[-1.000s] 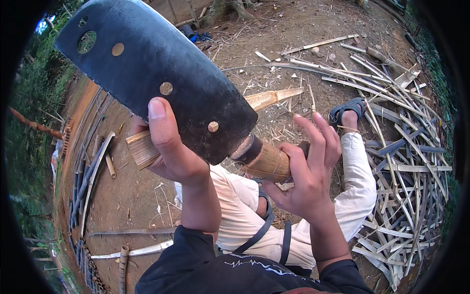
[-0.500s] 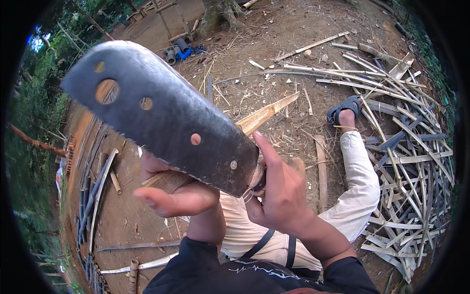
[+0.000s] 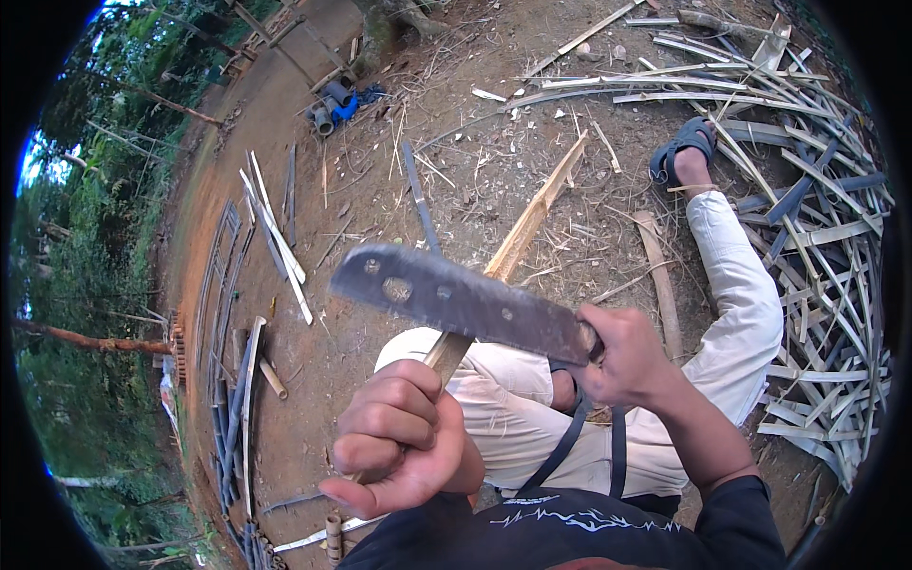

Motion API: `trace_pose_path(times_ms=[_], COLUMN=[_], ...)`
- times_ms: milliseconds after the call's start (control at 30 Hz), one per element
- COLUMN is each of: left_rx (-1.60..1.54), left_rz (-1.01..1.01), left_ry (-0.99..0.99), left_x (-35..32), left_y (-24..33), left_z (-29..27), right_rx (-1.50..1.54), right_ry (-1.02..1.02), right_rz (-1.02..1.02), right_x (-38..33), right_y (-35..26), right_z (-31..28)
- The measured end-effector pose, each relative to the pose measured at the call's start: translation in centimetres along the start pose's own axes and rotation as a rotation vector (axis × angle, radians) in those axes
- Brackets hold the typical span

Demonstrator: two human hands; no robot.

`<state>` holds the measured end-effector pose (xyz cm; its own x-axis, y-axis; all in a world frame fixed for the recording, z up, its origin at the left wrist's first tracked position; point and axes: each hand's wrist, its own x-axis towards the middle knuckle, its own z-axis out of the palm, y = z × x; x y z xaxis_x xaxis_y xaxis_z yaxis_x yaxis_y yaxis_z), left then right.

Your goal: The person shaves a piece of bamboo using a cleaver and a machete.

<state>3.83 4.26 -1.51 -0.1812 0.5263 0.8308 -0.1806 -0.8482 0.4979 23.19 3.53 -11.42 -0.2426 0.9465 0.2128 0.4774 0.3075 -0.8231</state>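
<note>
My left hand is closed around the near end of a split bamboo strip, which slants away from me to the upper right. A broad dark cleaver with several round holes in its blade lies across the strip, between my two hands. My right hand grips its handle, most of which the fingers hide. The blade points left, its rough lower edge toward me. It overlaps the strip in the picture; whether they touch I cannot tell.
A tangled heap of split bamboo strips fills the right side beyond my outstretched leg. Bamboo poles lie at the left. Farther off are short pipe-like tubes beside blue cloth and a tree trunk. Shavings litter the dirt.
The cleaver has come down and away from the camera, its blade now turned more edge-on across the strip. My left hand has closed into a fist and moved down and right.
</note>
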Motion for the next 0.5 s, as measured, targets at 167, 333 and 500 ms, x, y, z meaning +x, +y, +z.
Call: trace_pose_path(times_ms=[167, 333, 500], left_rx=[-0.094, -0.156, -0.157], left_rz=[0.074, 0.029, 0.030], left_ry=[-0.198, -0.159, -0.264], left_x=[0.0, -1.3, 0.5], left_y=[0.5, 0.1, 0.2], left_z=[-0.2, 0.0, -0.3], right_rx=[0.044, 0.089, 0.167], right_ry=[0.047, -0.014, -0.035], right_rz=[-0.084, -0.151, 0.227], right_x=[-0.7, -1.5, 0.2], right_y=[-1.4, -0.3, 3.7], right_z=[-0.2, -0.8, -0.4])
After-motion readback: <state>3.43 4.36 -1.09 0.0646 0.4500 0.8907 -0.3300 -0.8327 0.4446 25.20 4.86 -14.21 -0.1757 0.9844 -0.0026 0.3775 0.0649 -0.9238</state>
